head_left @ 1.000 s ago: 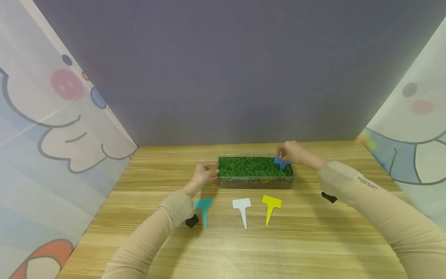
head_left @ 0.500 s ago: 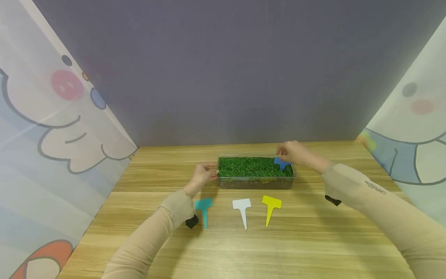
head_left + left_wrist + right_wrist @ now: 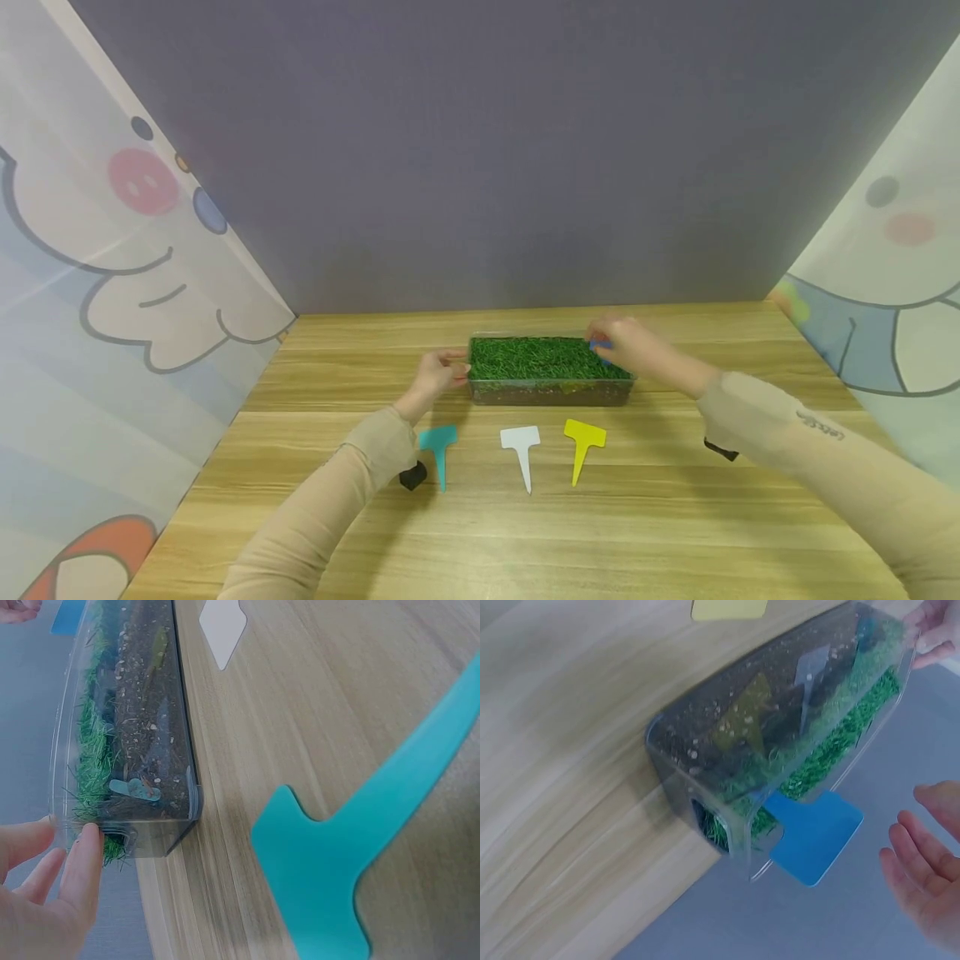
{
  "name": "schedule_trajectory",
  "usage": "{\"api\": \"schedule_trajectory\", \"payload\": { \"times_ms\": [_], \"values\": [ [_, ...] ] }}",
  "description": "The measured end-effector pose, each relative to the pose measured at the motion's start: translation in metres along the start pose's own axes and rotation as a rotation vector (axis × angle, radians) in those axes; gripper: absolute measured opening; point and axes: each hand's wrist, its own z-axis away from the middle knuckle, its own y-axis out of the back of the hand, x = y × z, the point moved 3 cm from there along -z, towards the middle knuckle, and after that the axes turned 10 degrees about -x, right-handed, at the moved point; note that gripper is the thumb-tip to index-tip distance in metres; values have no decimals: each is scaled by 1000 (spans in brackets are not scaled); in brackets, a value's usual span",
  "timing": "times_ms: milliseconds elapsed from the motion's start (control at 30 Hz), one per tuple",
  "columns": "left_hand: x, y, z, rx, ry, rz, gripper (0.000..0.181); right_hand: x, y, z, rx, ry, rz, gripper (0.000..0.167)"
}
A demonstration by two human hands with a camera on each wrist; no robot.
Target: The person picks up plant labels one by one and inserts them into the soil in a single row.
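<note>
wood-grain tabletop (image 3: 525, 550), light brown, backed by a plain grey panel (image 3: 480, 167); side panels printed with cartoon animals at left (image 3: 142, 200) and right (image 3: 892, 208).

item: clear rectangular planter box (image 3: 551, 393), near the rear of the tabletop, long side to the viewer; dark soil (image 3: 142, 682) seen through the wall, green grass turf (image 3: 525, 358) on top.

item: blue t-shaped plant label (image 3: 817, 836), at the right end of the planter box, its head projecting above the rim, lower stem hidden from sight.

items, three further t-shaped plant labels, lying flat before the box, stems toward the viewer: teal (image 3: 440, 439), white (image 3: 520, 437), yellow (image 3: 585, 435), in that order from left to right.

left hand (image 3: 435, 373): at the box's left end, fingers extended and parted, fingertips against the end.

right hand (image 3: 930, 862): beside the blue label, thumb and fingers apart and slightly bent, a gap between them and the label; nothing held.

sleeves: beige, left (image 3: 330, 492) and right (image 3: 795, 442), the right one bearing dark lettering (image 3: 820, 426).
</note>
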Motion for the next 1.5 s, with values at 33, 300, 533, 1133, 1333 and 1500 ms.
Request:
{"api": "schedule_trajectory", "payload": {
  "times_ms": [33, 300, 533, 1133, 1333, 1500],
  "values": [
    [0, 0, 0, 0, 0, 0, 34, -2, -1, 1, 7, 7, 0, 12],
    [0, 1, 0, 6, -19, -23, 34, -14, -8, 10, 94, 113, 91, 14],
    [-1, 1, 1, 2, -19, -44, 34, -21, -17, 18, 120, 140, 139, 16],
    [0, 0, 0, -2, -18, -39, 34, -32, -47, 34, 65, 248, 70, 13],
    [0, 0, 0, -6, -21, -33, 34, -35, -55, 37, -42, 181, 13, 14],
    [0, 0, 0, -7, -15, -24, 35, -36, -61, 38, -179, 69, -43, 18]
  ]
}}
